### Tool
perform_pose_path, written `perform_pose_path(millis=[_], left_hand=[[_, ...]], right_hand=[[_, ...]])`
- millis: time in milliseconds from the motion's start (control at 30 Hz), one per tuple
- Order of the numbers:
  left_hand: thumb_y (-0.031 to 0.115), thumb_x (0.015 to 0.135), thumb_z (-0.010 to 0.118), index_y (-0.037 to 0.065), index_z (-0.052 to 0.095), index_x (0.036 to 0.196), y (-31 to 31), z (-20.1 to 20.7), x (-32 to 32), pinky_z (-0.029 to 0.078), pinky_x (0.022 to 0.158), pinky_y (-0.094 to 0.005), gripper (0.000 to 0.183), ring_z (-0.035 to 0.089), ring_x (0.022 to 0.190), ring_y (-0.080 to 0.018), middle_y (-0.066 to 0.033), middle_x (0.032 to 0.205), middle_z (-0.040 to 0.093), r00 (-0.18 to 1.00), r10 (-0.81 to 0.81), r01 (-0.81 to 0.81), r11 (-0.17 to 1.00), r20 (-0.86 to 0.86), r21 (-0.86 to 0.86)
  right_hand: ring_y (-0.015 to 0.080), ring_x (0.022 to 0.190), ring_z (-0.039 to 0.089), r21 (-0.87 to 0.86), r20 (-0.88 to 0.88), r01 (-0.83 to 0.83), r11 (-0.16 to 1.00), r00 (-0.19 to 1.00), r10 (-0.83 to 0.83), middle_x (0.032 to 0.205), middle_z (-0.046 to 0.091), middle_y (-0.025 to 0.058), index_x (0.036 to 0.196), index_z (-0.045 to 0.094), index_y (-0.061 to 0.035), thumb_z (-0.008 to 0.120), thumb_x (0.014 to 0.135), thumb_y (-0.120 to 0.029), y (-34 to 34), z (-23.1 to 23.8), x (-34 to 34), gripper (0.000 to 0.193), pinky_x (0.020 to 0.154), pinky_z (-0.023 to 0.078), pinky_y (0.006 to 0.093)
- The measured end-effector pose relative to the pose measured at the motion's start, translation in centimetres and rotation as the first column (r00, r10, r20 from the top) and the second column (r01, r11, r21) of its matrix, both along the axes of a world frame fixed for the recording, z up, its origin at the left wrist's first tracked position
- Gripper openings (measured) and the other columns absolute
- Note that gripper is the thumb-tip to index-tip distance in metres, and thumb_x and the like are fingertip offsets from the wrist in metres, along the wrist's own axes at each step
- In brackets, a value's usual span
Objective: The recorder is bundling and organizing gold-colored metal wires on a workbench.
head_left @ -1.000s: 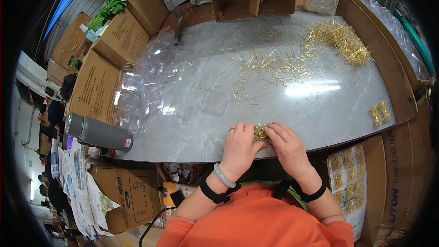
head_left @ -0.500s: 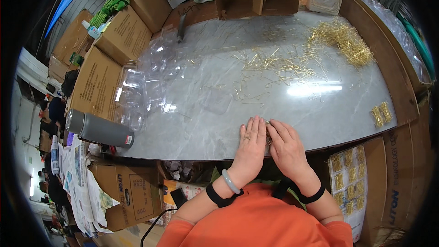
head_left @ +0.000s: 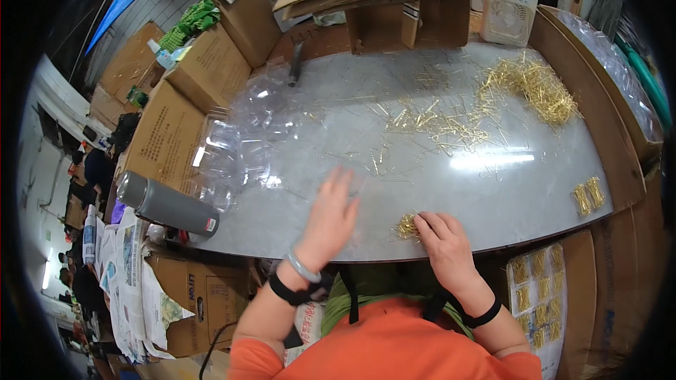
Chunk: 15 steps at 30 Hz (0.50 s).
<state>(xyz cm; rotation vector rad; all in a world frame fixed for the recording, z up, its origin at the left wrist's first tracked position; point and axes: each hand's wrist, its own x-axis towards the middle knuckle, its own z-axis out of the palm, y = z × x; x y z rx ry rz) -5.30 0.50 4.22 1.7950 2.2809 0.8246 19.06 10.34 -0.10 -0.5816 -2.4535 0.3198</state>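
My right hand (head_left: 445, 245) rests near the table's front edge, its fingers closed on the right end of a small bundle of gold wire hooks (head_left: 406, 226). The bundle lies on the grey marbled tabletop, and loose wire ends stick out of it. My left hand (head_left: 332, 217) is off to the left of the bundle, over the table, with fingers stretched forward and smeared by motion. A faint clear plastic edge shows by its fingertips; whether they touch it I cannot tell. Farther off, gold hooks (head_left: 451, 134) lie scattered across the tabletop.
A large heap of gold hooks (head_left: 539, 91) is at the far right. Two small packs of hooks (head_left: 588, 195) lie near the right edge. Clear plastic trays (head_left: 232, 148) and a grey bottle (head_left: 169, 203) stand left. Cardboard boxes (head_left: 158, 127) border the table; a fan (head_left: 508, 17) stands behind.
My left hand has left the bundle and moved left, its fingers now stretched out. My right hand stays at the bundle, which has come into view. The whole view has shifted slightly.
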Motion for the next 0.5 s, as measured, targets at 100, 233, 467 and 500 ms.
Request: perform_pose_path(millis=[100, 233, 467, 500], left_hand=[[0.026, 0.093, 0.07, -0.009, 0.042, 0.144, 2.1, 0.3, -3.6, 0.041, 0.111, -0.0492, 0.068, 0.05, 0.13, -0.0474, -0.0317, 0.144, 0.049, 0.979, 0.09, -0.097, 0.995, -0.185, -0.029], [0.038, 0.086, 0.078, -0.009, 0.044, 0.142, 3.8, -0.2, -4.3, 0.047, 0.104, -0.0496, 0.081, 0.055, 0.119, -0.0473, -0.0318, 0.133, 0.055, 0.975, 0.111, -0.14, 0.98, -0.193, -0.145], [0.037, 0.088, 0.075, -0.001, 0.04, 0.151, 1.5, 0.2, -4.5, 0.051, 0.099, -0.0462, 0.082, 0.061, 0.116, -0.044, -0.0323, 0.134, 0.057, 0.994, 0.113, -0.113, 0.988, 0.0, -0.105], [0.036, 0.09, 0.073, 0.001, 0.039, 0.152, 1.0, 1.5, -3.9, 0.053, 0.098, -0.0459, 0.079, 0.063, 0.115, -0.043, -0.0327, 0.137, 0.056, 0.976, 0.153, -0.136, 0.984, 0.154, -0.112]], right_hand=[[0.032, 0.11, 0.061, 0.004, -0.028, 0.004, 1.0, 1.0, -0.004, 0.121, 0.066, 0.0104, 0.123, 0.066, -0.0026, 0.066, 0.086, -0.002, -0.1, -0.2, 0.0, 0.037, 0.096, 0.051, 0.0424], [0.0313, 0.109, 0.062, 0.009, -0.051, 0.018, 1.0, 0.999, -0.017, 0.121, 0.067, 0.0097, 0.122, 0.066, -0.0038, 0.066, 0.087, -0.002, -0.2, -0.5, -0.1, 0.035, 0.095, 0.051, 0.0424], [0.0305, 0.107, 0.063, 0.028, -0.064, 0.004, 1.0, 0.998, -0.002, 0.119, 0.068, 0.0093, 0.12, 0.068, -0.0037, 0.067, 0.087, -0.003, 0.0, -0.3, 0.2, 0.033, 0.094, 0.051, 0.0426], [0.0306, 0.107, 0.063, 0.022, -0.065, 0.013, 1.0, 0.998, -0.011, 0.119, 0.068, 0.0094, 0.12, 0.067, -0.0036, 0.067, 0.087, -0.003, 0.1, -0.4, 0.2, 0.033, 0.094, 0.051, 0.0426]])
